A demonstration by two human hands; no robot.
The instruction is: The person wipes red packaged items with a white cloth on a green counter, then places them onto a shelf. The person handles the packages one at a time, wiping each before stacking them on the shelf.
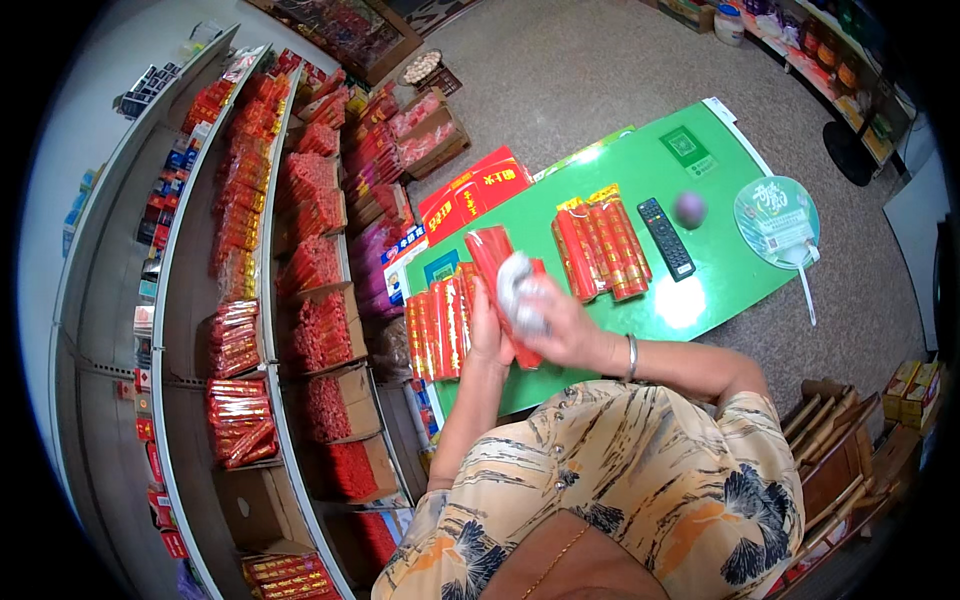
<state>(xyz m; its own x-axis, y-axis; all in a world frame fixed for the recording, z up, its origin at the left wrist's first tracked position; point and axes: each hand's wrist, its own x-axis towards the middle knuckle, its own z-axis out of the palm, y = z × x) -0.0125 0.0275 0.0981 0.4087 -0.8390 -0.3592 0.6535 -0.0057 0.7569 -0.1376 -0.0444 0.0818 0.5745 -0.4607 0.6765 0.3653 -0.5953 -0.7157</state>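
My left hand [489, 330] supports a long red pack in clear wrap [491, 255] over the near side of a green-topped table [517, 206]. A crumpled white and grey cloth [523, 292] is gripped in my right hand [574, 326] and lies against the face of that pack; hand and cloth are blurred. Just left of my left hand, several red packs with gold print [439, 326] sit side by side on the table. Another group of red and gold packs [602, 244] lies beyond my right hand.
Right of the packs are a black remote control [666, 238], a purple ball [689, 210] and a round hand fan [778, 223] overhanging the table's edge. Red cartons [476, 195] stand behind. Shelves [270, 300] of red goods line the left; a wooden chair [832, 442] stands at right.
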